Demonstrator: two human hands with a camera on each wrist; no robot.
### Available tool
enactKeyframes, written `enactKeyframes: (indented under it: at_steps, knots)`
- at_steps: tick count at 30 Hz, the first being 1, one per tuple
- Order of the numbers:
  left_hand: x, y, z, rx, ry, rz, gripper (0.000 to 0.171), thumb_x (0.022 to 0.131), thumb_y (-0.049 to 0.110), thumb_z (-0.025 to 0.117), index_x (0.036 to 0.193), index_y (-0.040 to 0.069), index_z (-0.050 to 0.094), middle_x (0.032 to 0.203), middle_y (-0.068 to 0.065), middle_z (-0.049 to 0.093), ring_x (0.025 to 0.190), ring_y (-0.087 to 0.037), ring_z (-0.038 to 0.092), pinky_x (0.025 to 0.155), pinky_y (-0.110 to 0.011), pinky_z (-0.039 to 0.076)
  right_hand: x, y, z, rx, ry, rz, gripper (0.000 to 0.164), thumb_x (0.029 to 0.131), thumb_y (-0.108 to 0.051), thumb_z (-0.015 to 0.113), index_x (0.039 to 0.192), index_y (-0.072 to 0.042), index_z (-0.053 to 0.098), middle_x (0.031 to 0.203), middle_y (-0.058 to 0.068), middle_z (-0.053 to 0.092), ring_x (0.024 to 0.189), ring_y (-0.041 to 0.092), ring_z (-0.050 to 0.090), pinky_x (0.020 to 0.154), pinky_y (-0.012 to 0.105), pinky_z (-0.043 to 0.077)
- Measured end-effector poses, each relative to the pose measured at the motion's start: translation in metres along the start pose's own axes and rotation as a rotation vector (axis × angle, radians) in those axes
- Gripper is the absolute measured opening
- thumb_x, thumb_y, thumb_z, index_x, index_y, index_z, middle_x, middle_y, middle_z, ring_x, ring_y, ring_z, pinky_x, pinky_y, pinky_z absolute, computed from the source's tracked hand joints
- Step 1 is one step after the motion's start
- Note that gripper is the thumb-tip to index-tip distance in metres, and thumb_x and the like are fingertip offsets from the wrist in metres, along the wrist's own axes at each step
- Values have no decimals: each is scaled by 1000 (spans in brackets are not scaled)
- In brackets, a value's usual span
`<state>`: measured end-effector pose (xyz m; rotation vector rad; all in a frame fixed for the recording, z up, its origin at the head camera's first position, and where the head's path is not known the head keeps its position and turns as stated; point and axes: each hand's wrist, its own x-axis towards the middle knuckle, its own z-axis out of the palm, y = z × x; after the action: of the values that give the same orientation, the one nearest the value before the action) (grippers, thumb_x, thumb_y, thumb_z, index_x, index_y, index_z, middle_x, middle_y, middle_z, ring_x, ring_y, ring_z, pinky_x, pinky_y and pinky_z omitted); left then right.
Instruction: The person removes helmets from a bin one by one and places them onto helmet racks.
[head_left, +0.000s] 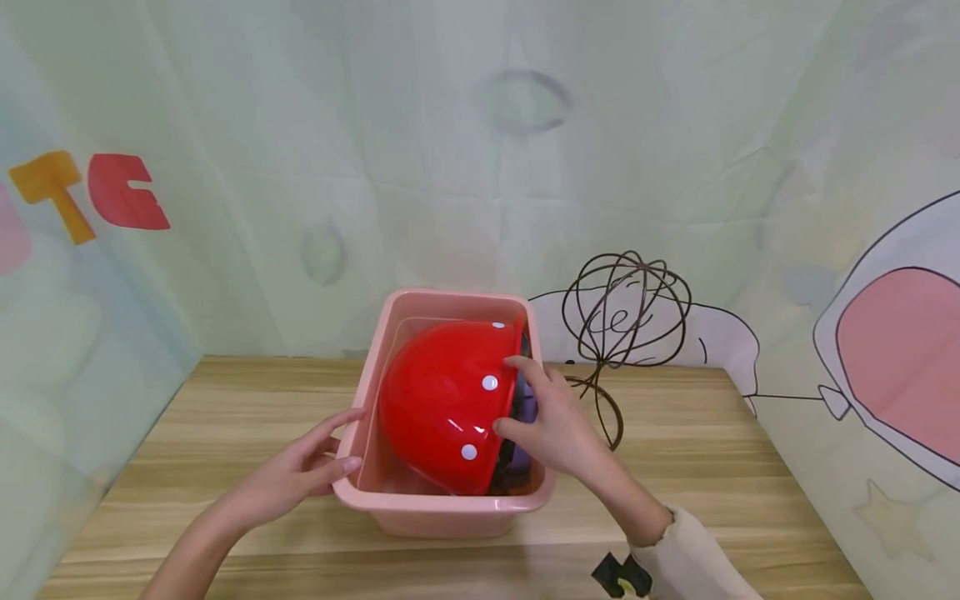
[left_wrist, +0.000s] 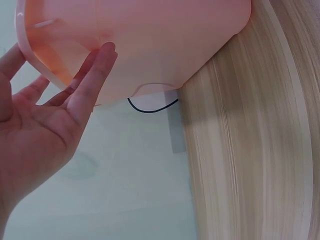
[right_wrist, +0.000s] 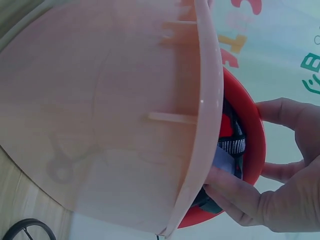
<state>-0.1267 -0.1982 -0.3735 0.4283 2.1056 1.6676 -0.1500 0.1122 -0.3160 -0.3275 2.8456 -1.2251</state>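
Observation:
A red helmet (head_left: pixel 442 392) with white dots lies on its side in a pink plastic bin (head_left: pixel 431 504), its opening facing right. My right hand (head_left: pixel 555 417) holds the helmet's rim, thumb and a finger on the red shell, other fingers at the opening. In the right wrist view, dark straps and padding show inside the red rim (right_wrist: pixel 257 135), and the hand (right_wrist: pixel 290 175) reaches in beside the bin's edge. At the bin's left side, my left hand (head_left: pixel 300 475) grips the lip. The left wrist view has fingers (left_wrist: pixel 92 82) against the bin's outer wall.
A brown wire stand (head_left: pixel 600 358) with a balloon-shaped cage top and a ring base stands right of the bin. The wooden tabletop (head_left: pixel 690 467) meets printed cloth walls (head_left: pixel 420 167) at the back and sides.

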Motion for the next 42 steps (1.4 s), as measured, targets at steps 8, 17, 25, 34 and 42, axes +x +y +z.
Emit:
enactKeyframes:
  at_steps: [8, 17, 25, 34, 42]
  knots:
    - [0, 1, -1, -2, -2, 1, 64, 93, 17, 53, 145, 7, 17, 118, -27, 46, 102, -36, 54, 79, -39, 52, 0, 3, 0, 38, 32, -4, 66, 73, -9, 73, 131, -20, 45, 122, 13, 44, 108, 30, 45, 65, 39, 55]
    - [0, 0, -1, -7, -2, -2, 64, 93, 17, 53, 145, 7, 17, 118, -27, 46, 102, -35, 54, 79, -39, 52, 0, 4, 1, 31, 63, -2, 66, 71, -10, 74, 130, -20, 46, 119, 12, 46, 102, 28, 46, 63, 35, 55]
    - [-1, 1, 0, -15, -12, 3, 64, 94, 17, 52, 145, 6, 15, 119, -28, 45, 103, -37, 54, 80, -38, 52, 1, 4, 1, 36, 84, -7, 65, 71, -10, 74, 130, -18, 47, 116, 11, 48, 97, 26, 47, 60, 31, 54]
    - [-2, 1, 1, -5, 1, 5, 64, 94, 18, 52, 145, 7, 15, 118, -28, 46, 102, -37, 54, 80, -36, 52, 6, 5, -4, 48, 80, 2, 64, 71, -12, 73, 130, -18, 48, 101, 6, 50, 90, 24, 46, 56, 27, 51]
    - [-1, 1, 2, -8, 2, -1, 64, 94, 18, 52, 145, 7, 16, 119, -28, 45, 102, -36, 54, 79, -38, 52, 9, 5, -7, 58, 66, 6, 63, 72, -13, 72, 130, -19, 48, 103, 6, 51, 91, 25, 46, 57, 28, 51]
